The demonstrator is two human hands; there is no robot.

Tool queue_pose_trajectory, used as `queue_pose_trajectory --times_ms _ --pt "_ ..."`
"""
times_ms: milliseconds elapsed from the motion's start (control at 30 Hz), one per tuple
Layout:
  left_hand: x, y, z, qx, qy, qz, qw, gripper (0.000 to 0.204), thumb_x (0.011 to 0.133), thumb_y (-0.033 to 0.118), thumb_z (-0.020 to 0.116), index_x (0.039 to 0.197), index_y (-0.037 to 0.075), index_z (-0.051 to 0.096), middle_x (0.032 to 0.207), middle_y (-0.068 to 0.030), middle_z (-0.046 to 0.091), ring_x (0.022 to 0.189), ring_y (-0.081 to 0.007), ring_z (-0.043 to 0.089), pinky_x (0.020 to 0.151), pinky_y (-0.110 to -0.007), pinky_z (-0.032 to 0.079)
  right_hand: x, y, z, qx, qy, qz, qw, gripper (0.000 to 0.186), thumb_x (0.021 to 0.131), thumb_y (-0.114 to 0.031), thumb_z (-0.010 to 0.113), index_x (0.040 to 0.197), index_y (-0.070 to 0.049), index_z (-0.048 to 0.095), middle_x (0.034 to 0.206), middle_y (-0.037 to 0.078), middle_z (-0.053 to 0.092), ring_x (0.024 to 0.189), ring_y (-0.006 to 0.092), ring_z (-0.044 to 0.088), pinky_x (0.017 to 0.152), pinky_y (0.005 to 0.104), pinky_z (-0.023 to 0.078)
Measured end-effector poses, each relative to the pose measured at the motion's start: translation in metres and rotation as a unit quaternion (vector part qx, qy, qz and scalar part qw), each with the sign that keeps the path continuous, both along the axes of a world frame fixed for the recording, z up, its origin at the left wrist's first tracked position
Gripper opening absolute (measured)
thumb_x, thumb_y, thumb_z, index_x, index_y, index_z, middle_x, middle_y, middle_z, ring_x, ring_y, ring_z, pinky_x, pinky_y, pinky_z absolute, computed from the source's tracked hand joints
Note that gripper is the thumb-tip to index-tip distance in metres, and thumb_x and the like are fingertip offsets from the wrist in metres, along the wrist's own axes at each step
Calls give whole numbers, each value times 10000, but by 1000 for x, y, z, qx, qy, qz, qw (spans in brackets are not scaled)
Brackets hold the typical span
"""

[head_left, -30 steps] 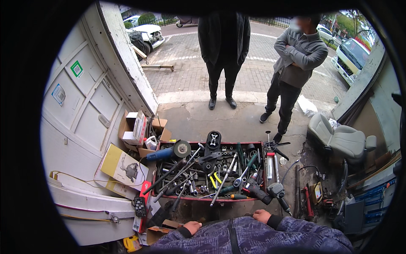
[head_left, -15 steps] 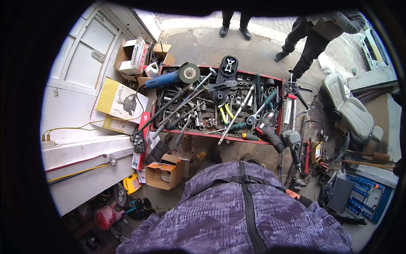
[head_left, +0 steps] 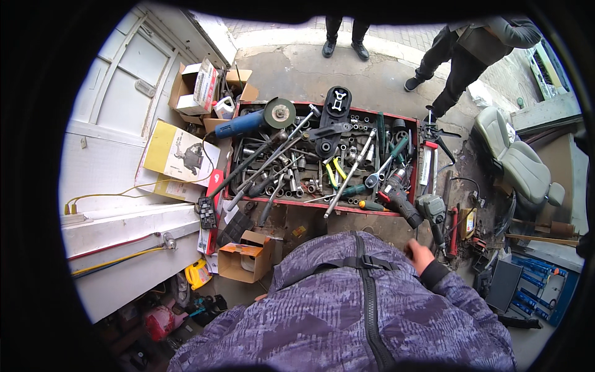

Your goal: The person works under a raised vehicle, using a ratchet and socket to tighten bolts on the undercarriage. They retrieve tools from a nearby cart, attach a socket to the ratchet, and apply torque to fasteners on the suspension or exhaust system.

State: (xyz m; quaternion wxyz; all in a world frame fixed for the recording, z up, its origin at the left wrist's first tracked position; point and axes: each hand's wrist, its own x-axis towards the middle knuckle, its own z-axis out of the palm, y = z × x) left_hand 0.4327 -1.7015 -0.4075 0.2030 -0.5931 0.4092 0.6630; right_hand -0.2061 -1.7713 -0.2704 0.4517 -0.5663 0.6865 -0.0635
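Observation:
My right hand (head_left: pixel 420 255) is at the jacket's right side, below the cordless power tool (head_left: pixel 398 197), its fingers curled; what they hold, if anything, is hidden. Only a sliver of my left hand (head_left: pixel 261 297) shows beside the jacket, its fingers hidden. Ahead, a red-rimmed tool tray (head_left: pixel 411 155) holds several sockets, wrenches and bars, a blue angle grinder (head_left: pixel 242 124), a black bracket (head_left: pixel 328 130) and yellow-handled pliers (head_left: pixel 334 172). A grey-bodied power tool (head_left: pixel 429 208) leans outside the tray's right corner.
Two people (head_left: pixel 339 40) (head_left: pixel 462 53) stand beyond the tray. A loose car seat (head_left: pixel 520 167) and blue tool case (head_left: pixel 536 285) are at right. Cardboard boxes (head_left: pixel 248 260) (head_left: pixel 173 149), a yellow jug (head_left: pixel 197 273) and a white door (head_left: pixel 118 93) are at left.
The view has tilted downward since a second ago, bringing more jacket into sight. My right hand has come further into sight since half a second ago; my left is now mostly hidden.

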Motion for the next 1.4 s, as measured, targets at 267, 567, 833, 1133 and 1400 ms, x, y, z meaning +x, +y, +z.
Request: queue_pose_trajectory --times_ms 267,567,833,1133,1400 --pt "-85 -173 99 -212 274 143 927 396 1158 223 592 1507 37 578 1353 -89 689 1268 -167 628 1063 -350 521 177 -207 201 -78 -337 336 876 291 974 -272 761 1100 -10 775 1011 185 738 972 399 725 909 495 584" --pt "-142 -240 85 -375 86 -171 907 266 1070 287 661 1259 99 662 1066 -231 775 1048 -456 749 931 -555 583 209 -207 198 4 -221 340 914 460 1065 -442 637 1041 -4 777 1000 234 765 974 443 738 890 534 585" --pt "-161 -250 76 -302 -5 -267 915 293 1063 323 659 1224 80 693 1131 -255 782 1111 -473 744 971 -579 580 237 -199 216 67 -232 468 850 364 1036 -331 673 1123 22 701 986 263 758 953 455 737 854 530 578" --pt "-153 -258 89 -305 132 -250 910 279 977 266 766 1152 59 699 997 -206 781 984 -417 764 868 -532 595 178 -218 187 -36 -279 321 904 401 1033 -376 750 1155 6 725 1035 188 750 956 343 730 857 438 578" --pt "-192 -419 100 -546 -115 -64 827 283 1036 265 699 1269 105 702 1226 -192 729 1168 -422 724 1006 -533 589 126 -147 49 181 -283 -119 934 260 1050 -264 764 1146 -28 710 941 -4 682 832 78 604 745 275 509"
